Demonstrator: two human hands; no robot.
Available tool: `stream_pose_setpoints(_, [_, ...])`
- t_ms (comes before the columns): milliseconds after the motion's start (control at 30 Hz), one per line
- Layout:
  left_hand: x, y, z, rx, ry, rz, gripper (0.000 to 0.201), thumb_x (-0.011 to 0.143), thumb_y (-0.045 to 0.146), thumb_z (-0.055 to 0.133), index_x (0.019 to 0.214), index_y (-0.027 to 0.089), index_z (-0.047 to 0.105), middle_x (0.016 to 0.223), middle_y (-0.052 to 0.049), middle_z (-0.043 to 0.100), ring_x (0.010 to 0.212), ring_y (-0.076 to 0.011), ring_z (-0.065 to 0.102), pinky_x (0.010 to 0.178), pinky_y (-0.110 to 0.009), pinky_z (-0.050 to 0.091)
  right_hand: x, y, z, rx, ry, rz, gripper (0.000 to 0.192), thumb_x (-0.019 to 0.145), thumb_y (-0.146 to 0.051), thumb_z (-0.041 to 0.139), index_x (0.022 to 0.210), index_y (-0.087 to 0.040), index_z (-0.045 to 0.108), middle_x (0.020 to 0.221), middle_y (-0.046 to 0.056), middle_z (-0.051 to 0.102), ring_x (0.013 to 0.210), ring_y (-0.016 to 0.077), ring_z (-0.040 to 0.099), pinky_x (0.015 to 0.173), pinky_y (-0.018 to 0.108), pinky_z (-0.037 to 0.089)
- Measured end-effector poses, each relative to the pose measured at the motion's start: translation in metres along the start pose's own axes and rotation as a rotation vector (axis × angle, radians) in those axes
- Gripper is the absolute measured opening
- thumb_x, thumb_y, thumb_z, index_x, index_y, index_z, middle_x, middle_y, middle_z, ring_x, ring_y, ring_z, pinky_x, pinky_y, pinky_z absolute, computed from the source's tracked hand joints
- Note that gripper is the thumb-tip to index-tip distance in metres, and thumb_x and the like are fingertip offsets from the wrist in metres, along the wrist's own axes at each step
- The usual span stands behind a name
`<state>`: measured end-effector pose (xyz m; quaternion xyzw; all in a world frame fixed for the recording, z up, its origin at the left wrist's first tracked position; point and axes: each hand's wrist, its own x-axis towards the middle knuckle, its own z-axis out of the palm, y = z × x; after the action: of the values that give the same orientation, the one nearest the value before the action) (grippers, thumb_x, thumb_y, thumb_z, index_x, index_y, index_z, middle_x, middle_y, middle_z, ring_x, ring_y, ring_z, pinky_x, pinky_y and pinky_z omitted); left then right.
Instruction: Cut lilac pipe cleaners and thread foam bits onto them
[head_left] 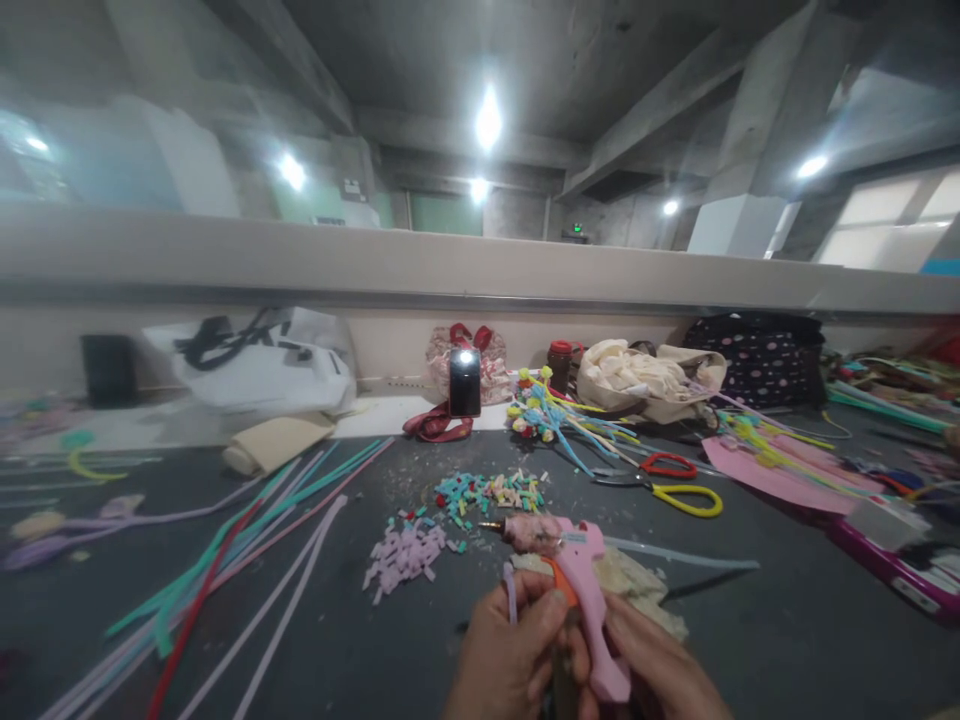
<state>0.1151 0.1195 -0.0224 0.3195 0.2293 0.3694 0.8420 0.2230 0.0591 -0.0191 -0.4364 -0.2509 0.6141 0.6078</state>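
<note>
A pink hot glue gun [589, 570] with an orange trigger [561, 580] lies before me, its nozzle pointing left and its handle toward me. My left hand [517, 640] is closed left of the handle, thumb and fingers pinched, with a short lilac pipe cleaner [512, 594] between the fingers. A dark green strip below the thumb is partly hidden. Against the handle's right side, my right hand [660, 665] is curled, most of its fingers out of sight. Beyond the nozzle are piles of cut lilac pieces [405, 558] and multicoloured pieces [457, 495].
Long pipe cleaners [225, 560] spread across the left. Scissors with red and yellow handles [686, 498] lie right of a bundle of coloured stems [551, 410]. A phone [464, 382] stands at the back, near a white bag [262, 365]. A clear glue stick [682, 555] extends rightward.
</note>
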Motion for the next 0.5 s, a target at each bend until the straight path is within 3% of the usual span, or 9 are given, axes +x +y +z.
stream_pose_setpoints(133, [-0.006,0.012,0.004,0.115,-0.011,-0.075,0.030,0.063,0.039,0.062,0.075,0.016,0.049,0.042,0.000,0.058,0.028,-0.0071,0.045,0.030,-0.014,0.029,0.003,-0.003,0.000,0.042,-0.146,0.054,0.029,0.077,-0.039,0.050,0.086,-0.013,0.059,0.063,0.002,0.059,0.045,0.0086,0.054,0.037,0.015,0.037])
stream_pose_setpoints(233, [-0.012,0.018,0.007,0.165,0.010,-0.105,0.025,0.067,0.035,0.060,0.078,0.016,0.049,0.045,-0.002,0.061,0.025,-0.0032,0.039,0.028,-0.011,0.021,0.005,-0.001,0.000,0.099,-0.205,0.116,0.033,0.084,-0.037,0.037,0.082,-0.011,0.058,0.063,0.003,0.059,0.047,0.0081,0.056,0.036,0.012,0.037])
stream_pose_setpoints(500, [-0.012,0.015,0.003,0.118,0.096,-0.134,0.027,0.061,0.033,0.067,0.076,0.016,0.052,0.046,0.004,0.055,0.025,-0.0020,0.037,0.027,-0.012,0.015,0.004,0.002,-0.001,0.131,-0.242,0.045,0.023,0.079,-0.032,0.044,0.084,-0.013,0.056,0.067,0.002,0.060,0.050,0.0097,0.059,0.037,0.013,0.038])
